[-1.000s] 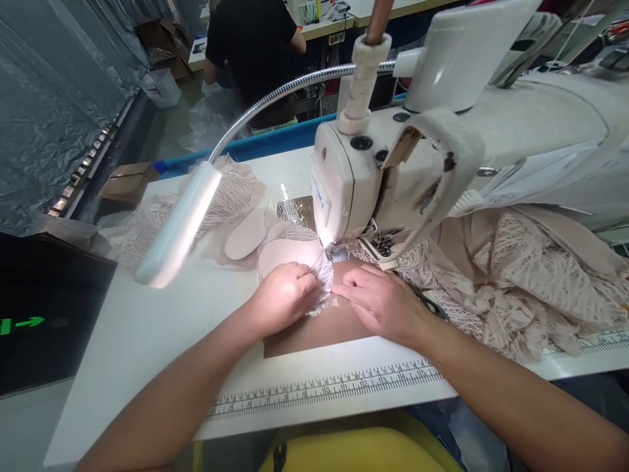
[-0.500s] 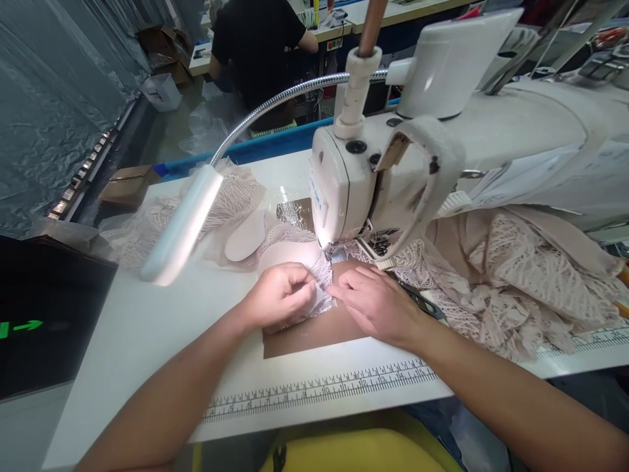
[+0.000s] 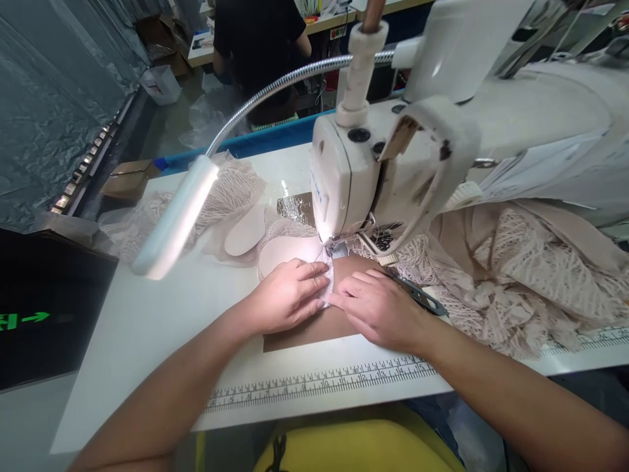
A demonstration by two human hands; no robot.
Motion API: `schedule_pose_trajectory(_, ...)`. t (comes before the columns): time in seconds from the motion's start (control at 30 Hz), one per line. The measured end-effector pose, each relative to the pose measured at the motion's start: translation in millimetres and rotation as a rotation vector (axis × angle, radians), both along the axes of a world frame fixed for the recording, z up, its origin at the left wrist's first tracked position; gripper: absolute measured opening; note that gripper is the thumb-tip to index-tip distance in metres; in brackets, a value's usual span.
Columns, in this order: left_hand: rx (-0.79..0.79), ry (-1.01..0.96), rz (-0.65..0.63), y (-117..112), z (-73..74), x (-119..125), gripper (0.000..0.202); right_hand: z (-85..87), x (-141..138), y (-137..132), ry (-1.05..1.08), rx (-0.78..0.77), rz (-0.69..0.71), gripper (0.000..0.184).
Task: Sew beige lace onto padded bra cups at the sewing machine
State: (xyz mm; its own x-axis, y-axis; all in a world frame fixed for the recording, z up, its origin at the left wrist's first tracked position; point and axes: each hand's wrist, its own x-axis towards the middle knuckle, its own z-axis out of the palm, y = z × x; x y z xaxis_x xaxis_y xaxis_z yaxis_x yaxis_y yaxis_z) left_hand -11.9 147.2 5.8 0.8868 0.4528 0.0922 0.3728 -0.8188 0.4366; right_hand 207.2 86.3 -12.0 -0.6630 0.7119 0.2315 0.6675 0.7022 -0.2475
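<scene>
A green arrow [image 3: 36,317] glows at left of the frame, pointing right on a dark panel [image 3: 49,275], with a cut-off green symbol [image 3: 7,321] beside it. At lower center, a printed ruler [image 3: 324,385] along the white tabletop [image 3: 147,314] reads 4 through 15. Blue lettering [image 3: 316,189] on the sewing machine's head [image 3: 339,183], center, is too blurred to read.

Lace [image 3: 327,283]: pale pink, openwork, small section flat over the brown sheet [image 3: 297,337], far end up at the sewing machine [image 3: 339,180] needle area. Right edge fairly straight; left part covered, so full outline can't be read. Smooth pad [image 3: 282,253]: pale pink, rounded outer edge, lying just left of the needle area, near side partly hidden. More lace gathered along its far side. Join between lace and pad: can't tell.
</scene>
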Motion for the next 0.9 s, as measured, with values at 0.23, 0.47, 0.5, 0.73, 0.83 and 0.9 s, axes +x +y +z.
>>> schedule_pose_trajectory(0.23,-0.144,-0.061,-0.099,3.8,8.8,-9.4,0.032,-2.9,0.7,-2.6,0.000,-0.009,0.088,0.025)
schedule_pose_trajectory(0.47,-0.079,-0.001,-0.167,4.2,6.2,-9.1,0.029,-1.6,-1.1,-4.7,0.005,-0.003,0.121,0.027)
schedule_pose_trajectory(0.5,-0.063,0.004,-0.167,3.9,5.4,-9.0,0.029,-1.5,-1.0,-5.1,0.005,-0.004,0.126,0.027)
schedule_pose_trajectory(0.73,0.059,0.048,-0.163,2.1,2.4,-7.7,0.030,-1.5,-0.2,-7.2,0.002,-0.015,0.157,0.028)
schedule_pose_trajectory(0.83,0.100,0.080,-0.176,1.4,2.5,-7.5,0.032,-2.5,0.9,-7.4,0.000,-0.012,0.164,0.029)
schedule_pose_trajectory(0.9,0.118,0.100,-0.177,0.8,2.9,-7.4,0.034,-3.0,1.9,-7.5,0.009,-0.004,0.165,0.029)
